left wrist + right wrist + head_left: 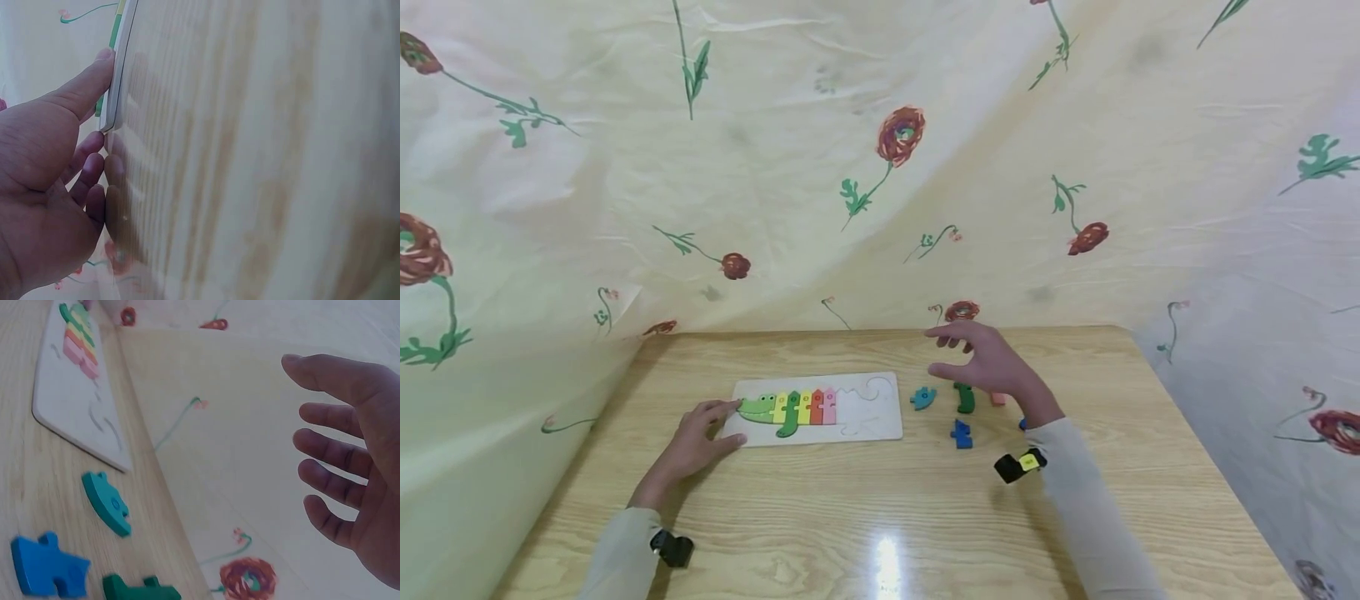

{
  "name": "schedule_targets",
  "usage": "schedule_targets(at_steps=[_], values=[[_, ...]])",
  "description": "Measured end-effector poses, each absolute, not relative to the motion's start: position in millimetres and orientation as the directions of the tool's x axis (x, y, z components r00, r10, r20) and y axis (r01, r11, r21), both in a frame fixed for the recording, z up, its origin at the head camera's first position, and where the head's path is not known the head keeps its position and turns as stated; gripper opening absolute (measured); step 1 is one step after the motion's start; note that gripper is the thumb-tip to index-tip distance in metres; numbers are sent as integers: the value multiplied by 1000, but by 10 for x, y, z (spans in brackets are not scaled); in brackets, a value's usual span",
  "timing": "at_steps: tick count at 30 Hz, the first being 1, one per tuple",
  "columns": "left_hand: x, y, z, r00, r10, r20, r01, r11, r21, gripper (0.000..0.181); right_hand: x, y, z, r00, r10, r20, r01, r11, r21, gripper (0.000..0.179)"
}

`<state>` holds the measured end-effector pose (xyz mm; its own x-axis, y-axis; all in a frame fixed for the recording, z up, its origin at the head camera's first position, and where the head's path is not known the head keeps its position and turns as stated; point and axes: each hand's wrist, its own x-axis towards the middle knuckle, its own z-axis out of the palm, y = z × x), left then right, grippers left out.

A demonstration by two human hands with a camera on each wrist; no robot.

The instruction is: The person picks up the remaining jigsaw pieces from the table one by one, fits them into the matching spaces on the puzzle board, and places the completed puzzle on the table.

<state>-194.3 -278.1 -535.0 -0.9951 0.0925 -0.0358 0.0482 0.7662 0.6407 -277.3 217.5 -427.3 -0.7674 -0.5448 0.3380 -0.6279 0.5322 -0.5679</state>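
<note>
A pale puzzle board lies on the table with a crocodile partly filled in: green head, then yellow, green, red and pink pieces. My left hand rests at the board's left end, its straight thumb against the near corner and its index fingertip beside the crocodile's head. To the right, my right hand hovers in the air above loose pieces, thumb and fingers spread apart and nothing between them. Below it lie a teal tail-like piece, a blue piece and a green piece.
A pink piece and another blue piece lie partly hidden by my right forearm. Wood-grained table extends around the board. Flower-patterned cloth hangs behind the table and along both sides.
</note>
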Motion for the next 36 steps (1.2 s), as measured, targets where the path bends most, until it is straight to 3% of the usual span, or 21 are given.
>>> schedule_targets(at_steps=[15, 36], values=[[-1920, -2797, -5347, -994, 105, -13, 73, 764, 641, 65, -2845, 2880, -4459, -825, -483, 294, -559, 622, -548, 64], [-1943, -2786, -5350, -995, 100, -6, 73, 766, 639, 66, -3055, 3285, -5004, -903, -424, 66, -387, 738, -552, 78]])
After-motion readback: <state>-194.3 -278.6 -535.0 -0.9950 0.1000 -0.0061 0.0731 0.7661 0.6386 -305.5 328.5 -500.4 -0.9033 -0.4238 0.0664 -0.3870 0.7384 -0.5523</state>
